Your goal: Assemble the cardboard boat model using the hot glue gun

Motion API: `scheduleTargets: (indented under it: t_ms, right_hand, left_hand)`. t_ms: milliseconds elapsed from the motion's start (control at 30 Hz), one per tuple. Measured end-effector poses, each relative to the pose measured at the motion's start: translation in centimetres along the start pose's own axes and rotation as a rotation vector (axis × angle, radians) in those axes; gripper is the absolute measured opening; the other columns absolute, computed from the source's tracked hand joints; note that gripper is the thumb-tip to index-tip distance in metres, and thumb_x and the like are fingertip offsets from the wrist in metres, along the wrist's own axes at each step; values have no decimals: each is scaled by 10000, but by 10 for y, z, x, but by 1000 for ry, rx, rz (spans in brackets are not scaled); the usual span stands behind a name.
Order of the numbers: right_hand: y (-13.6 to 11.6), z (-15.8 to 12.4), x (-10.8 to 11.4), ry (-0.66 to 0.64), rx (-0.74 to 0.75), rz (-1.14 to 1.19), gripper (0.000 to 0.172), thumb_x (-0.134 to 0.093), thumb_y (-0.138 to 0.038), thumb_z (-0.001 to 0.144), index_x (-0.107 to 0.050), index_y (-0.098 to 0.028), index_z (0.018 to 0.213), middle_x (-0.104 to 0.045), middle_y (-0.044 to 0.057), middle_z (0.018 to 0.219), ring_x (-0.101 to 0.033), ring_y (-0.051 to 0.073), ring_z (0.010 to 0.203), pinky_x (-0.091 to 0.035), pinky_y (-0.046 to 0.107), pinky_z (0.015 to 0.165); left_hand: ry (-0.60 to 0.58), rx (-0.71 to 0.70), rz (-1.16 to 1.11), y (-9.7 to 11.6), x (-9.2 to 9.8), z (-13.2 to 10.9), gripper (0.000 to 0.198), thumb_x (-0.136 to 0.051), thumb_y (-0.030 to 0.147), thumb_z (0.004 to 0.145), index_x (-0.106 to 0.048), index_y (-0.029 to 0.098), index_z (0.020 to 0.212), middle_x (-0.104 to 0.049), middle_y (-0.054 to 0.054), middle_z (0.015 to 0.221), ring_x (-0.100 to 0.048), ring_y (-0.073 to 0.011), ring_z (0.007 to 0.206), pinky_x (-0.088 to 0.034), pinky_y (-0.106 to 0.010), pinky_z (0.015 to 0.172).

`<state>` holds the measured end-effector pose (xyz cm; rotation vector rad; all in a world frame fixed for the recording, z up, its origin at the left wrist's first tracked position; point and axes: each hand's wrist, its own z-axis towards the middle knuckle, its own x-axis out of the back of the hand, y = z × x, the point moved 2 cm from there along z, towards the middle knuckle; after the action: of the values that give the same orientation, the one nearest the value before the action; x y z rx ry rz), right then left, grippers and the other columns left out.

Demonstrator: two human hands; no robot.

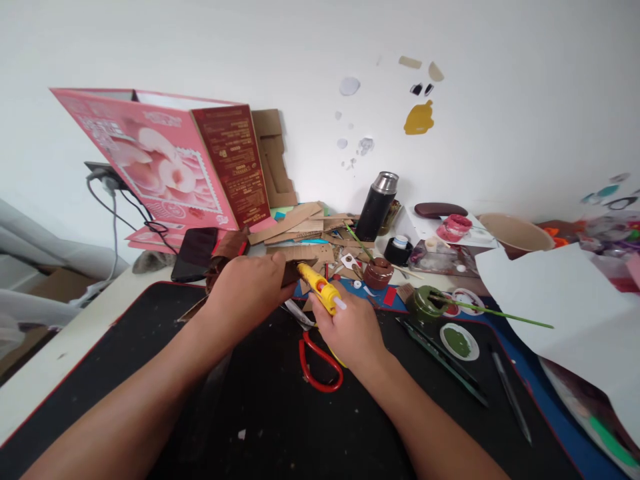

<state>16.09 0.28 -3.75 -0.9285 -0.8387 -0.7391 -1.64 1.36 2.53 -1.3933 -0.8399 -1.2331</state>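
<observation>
My right hand (350, 330) is closed round a yellow glue gun (320, 288), its nozzle pointing up-left at a brown cardboard piece (290, 270). My left hand (250, 283) grips that cardboard piece from the left, fingers curled over it, above the black desk mat (150, 347). Red-handled scissors (320, 363) lie on the mat just below my right hand.
A pile of cardboard strips (300, 227) lies behind the hands. A pink box (165, 160), a phone (195, 250), a black flask (377, 203), a brown pot (379, 272), a green jar (424, 303) with a green stick, paint lids, a bowl (515, 233) and white paper (565, 300) crowd the desk.
</observation>
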Motion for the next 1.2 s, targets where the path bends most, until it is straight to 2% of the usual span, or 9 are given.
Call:
scheduleTargets:
  t_ms: [200,433,733,1000,1200]
  right_hand:
    - [0,-1,-1,-5,19,12,281,-534,-402,1059,-715,-187,1076,-800,89,795,-741,258,642,-423,322,562]
    - [0,-2,-2,-7,27,-32,303,-512,-421,1065,-705,-194,1006,-790,82,765,-722,244,610,-394,324,546]
    - [1,-2,-2,-28,17,-45,252,-536,-386,1062,-675,-193,979,-780,77,771,-741,260,643,-399,322,561]
    - [1,-2,-3,-21,16,-46,237,-541,-377,1055,-674,-196,979,-784,72,766,-740,264,625,-396,326,554]
    - [1,-1,-1,-33,3,-57,242,-543,-378,1052,-681,-193,977,-792,78,781,-751,268,637,-388,328,555]
  left_hand:
    - [-10,1,-9,2,1,0,375,-616,465,1027,-711,107,1088,-823,-190,951,-799,-382,818,-525,-407,642]
    - [-14,-39,-4,0,3,-1,371,-615,429,1028,-722,85,1117,-817,-203,935,-797,-392,832,-529,-414,633]
    - [-12,-47,-11,-7,-1,-3,372,-603,446,1028,-727,101,1087,-818,-202,937,-794,-332,793,-492,-356,631]
    - [-24,-39,-45,-8,0,-2,358,-627,420,1014,-740,90,1095,-815,-216,947,-795,-370,824,-510,-377,661]
    - [-32,-44,-12,-9,-1,-2,374,-605,453,1027,-730,105,1087,-814,-209,922,-793,-356,801,-493,-364,634]
